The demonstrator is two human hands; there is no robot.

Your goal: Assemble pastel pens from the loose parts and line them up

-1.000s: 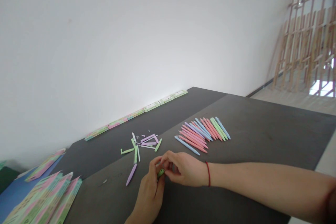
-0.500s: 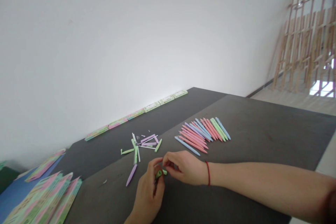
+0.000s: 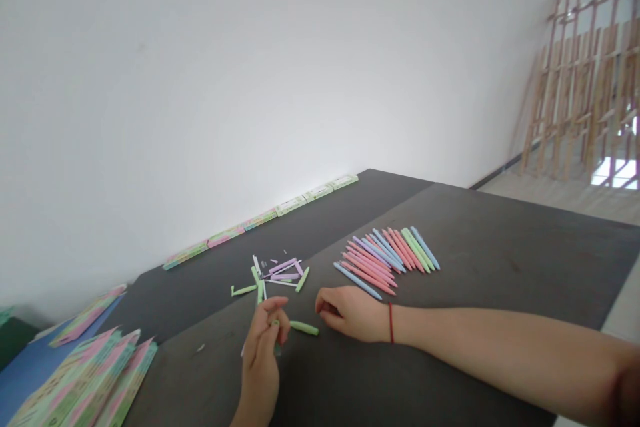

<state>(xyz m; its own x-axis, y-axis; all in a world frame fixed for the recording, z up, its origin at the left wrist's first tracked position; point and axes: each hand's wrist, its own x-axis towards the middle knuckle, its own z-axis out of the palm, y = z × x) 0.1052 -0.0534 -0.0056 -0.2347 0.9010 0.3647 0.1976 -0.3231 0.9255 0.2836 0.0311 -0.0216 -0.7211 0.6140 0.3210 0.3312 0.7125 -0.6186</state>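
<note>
My left hand (image 3: 264, 353) is closed around a small green pen part (image 3: 276, 324), mostly hidden by the fingers. My right hand (image 3: 356, 313), with a red string at the wrist, rests to the right with fingers curled together; what they hold, if anything, is hidden. Between the two hands a green pen barrel piece (image 3: 304, 327) lies on the dark table. Beyond my left hand are loose pen parts: a green piece (image 3: 244, 291), a purple piece (image 3: 283, 266) and thin white refills (image 3: 280, 283). Past my right hand lies a row of pink, blue, purple and green pens (image 3: 373, 260).
Flat printed pen boxes (image 3: 227, 235) line the table's wall edge. More printed packs (image 3: 85, 380) lie at the lower left, by a blue surface (image 3: 30, 363). Wooden racks (image 3: 585, 87) lean at the far right, off the dark table (image 3: 500, 267).
My left hand has drawn away leftward from my right hand with the green part. The green barrel piece between them shows more fully. A purple piece is now mostly behind my left hand.
</note>
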